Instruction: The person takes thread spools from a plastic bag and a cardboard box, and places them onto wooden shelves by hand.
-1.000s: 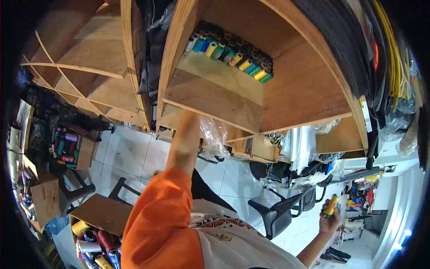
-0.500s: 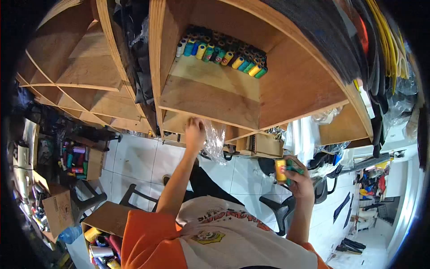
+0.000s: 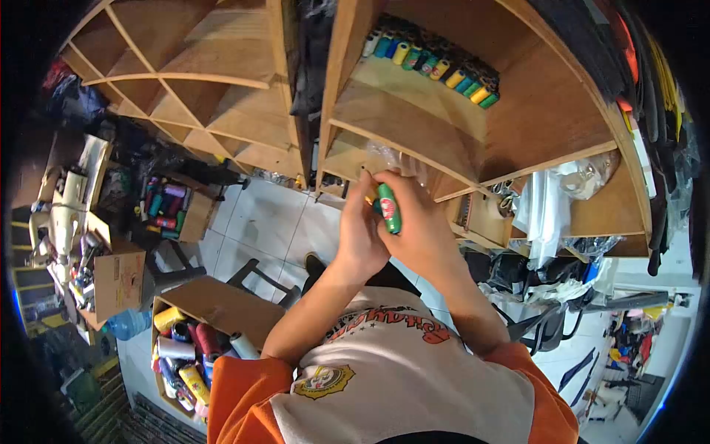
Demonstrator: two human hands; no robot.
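Note:
Both hands meet in front of the shelf, over the chest. My right hand (image 3: 423,226) is closed round a green thread spool (image 3: 388,210) with a red and white label, tilted between the two palms. Pressed against it from the left, my left hand (image 3: 359,235) has its fingers curled in. A bit of yellow shows between the hands, mostly hidden by the fingers, so what my left hand grips is unclear. Beyond them, rows of yellow, green, blue and white spools (image 3: 439,69) stand at the back of a wooden shelf compartment (image 3: 410,129).
An open cardboard box (image 3: 214,307) of large thread cones is at lower left, with another box of spools (image 3: 194,216) behind it. Dark plastic chairs (image 3: 547,333) stand on the tiled floor. Clear plastic bags (image 3: 543,211) hang from the lower shelf at right.
My left hand has come back from the shelf's lower edge, and my right hand has moved in from the right with the spools. The hands are now together. The view has shifted.

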